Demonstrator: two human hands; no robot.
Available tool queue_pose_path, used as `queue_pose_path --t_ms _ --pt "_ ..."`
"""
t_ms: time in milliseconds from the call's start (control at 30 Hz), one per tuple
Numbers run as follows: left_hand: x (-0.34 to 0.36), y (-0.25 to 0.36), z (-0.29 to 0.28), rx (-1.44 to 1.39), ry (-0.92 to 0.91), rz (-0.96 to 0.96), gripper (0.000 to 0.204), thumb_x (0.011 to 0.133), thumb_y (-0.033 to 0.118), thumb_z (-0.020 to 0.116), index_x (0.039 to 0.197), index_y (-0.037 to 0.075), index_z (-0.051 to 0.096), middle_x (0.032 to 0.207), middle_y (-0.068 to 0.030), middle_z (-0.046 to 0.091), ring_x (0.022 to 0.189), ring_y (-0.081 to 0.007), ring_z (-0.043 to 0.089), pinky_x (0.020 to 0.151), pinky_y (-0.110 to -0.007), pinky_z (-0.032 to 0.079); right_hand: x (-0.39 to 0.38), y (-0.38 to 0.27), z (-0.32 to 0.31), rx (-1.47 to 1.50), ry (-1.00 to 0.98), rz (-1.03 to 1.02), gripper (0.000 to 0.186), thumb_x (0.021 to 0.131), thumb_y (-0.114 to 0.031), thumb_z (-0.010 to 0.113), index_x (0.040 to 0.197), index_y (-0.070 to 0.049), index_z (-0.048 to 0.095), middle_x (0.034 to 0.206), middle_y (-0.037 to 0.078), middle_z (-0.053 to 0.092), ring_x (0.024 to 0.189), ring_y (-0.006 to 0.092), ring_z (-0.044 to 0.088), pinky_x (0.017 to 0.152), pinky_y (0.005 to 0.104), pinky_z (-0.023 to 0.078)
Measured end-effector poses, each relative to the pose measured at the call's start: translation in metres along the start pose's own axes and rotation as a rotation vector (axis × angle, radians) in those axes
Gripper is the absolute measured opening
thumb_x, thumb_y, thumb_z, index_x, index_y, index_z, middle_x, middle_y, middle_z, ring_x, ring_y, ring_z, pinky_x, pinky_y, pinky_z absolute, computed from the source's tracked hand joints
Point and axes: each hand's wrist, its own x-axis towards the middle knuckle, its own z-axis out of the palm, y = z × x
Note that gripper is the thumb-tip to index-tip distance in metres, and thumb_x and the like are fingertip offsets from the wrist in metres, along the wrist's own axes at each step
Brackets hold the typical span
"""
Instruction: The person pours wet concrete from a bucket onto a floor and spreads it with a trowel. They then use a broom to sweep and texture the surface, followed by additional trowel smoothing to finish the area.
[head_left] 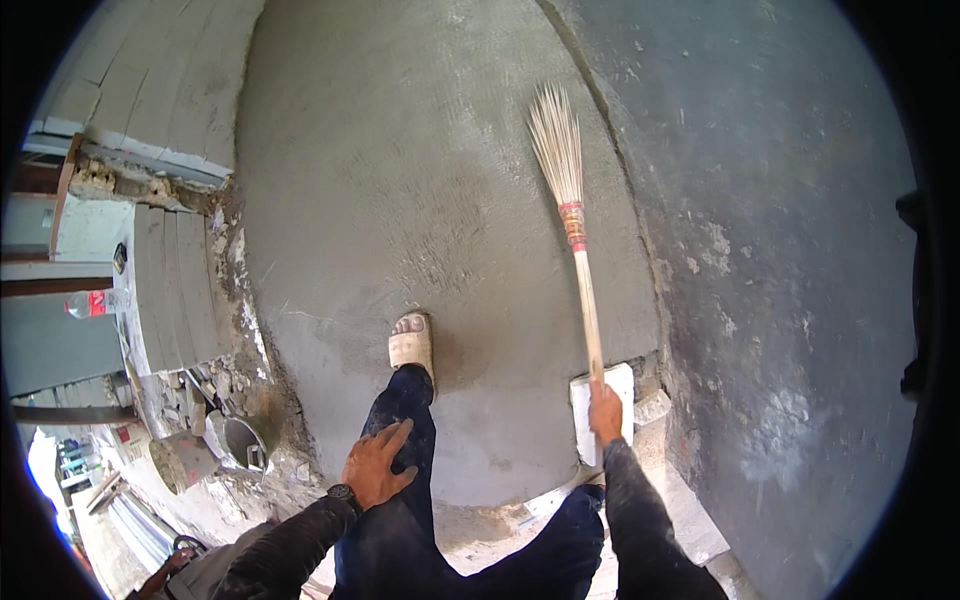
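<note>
My right hand (606, 412) is wrapped round the wooden handle of a stick broom (588, 310). The broom points away from me, its fan of stiff bristles over the right side of a grey wet-looking cement surface (350, 180), its neck bound with red and tan wrapping. Whether the bristle tips touch the cement, I cannot tell. My left hand (378, 468) rests on my left thigh with its fingers spread, holding nothing. A dark watch is on that wrist. My left foot, in a tan slide sandal (411, 345), stands on the cement.
A white block (585, 440) lies under my right hand at the cement's near right edge. A dark grey wall (790, 270) runs along the right. At left are a tiled step (175, 290), a plastic bottle (90, 304), buckets (245, 440) and rubble.
</note>
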Motion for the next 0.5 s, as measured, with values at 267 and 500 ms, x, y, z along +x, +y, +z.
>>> queue_pose_path --t_ms 267,500 --pt "-0.006 -0.003 0.003 -0.015 0.003 -0.010 0.086 0.082 0.034 0.077 0.157 0.012 0.042 0.145 -0.0205 0.057 0.125 -0.0410 0.059 0.108 -0.050 0.046 -0.070 -0.007 0.078 -0.092 -0.168 -0.012 0.067 0.101 -0.062 0.051 0.098 0.003 0.068 0.096 0.033 0.069 0.096 0.0536 0.065 0.083 0.0575 0.049" --pt "-0.007 -0.004 0.003 -0.040 -0.014 -0.013 0.083 0.085 0.035 0.074 0.158 0.015 0.040 0.146 -0.0204 0.055 0.127 -0.0392 0.059 0.110 -0.051 0.044 -0.093 0.003 0.074 -0.102 -0.103 -0.006 0.067 0.099 -0.063 0.053 0.099 0.002 0.070 0.095 0.033 0.069 0.095 0.0527 0.066 0.083 0.0576 0.050"
